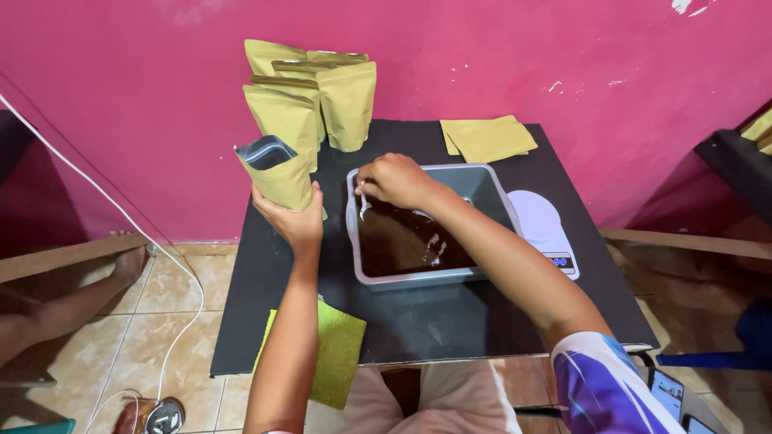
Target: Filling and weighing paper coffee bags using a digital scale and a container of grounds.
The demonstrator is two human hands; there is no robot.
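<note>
While the left hand (296,221) grips an open gold pouch (277,173), the right hand (394,178) pinches a white spoon (363,201) over the grey tub (482,189) of brown powder (402,241).

The open pouch (277,173) in the left grip (293,221) looks like matt mustard paper with a glossy foil lining. The spoon (363,205) under the right grip (394,178) seems smooth pale plastic. The tray (402,277) has grey, smooth plastic walls around coarse dark brown powder. The worktop (450,317) is matt black, the scale (543,229) glossy white plastic, the floor (161,321) polished tile.
</note>
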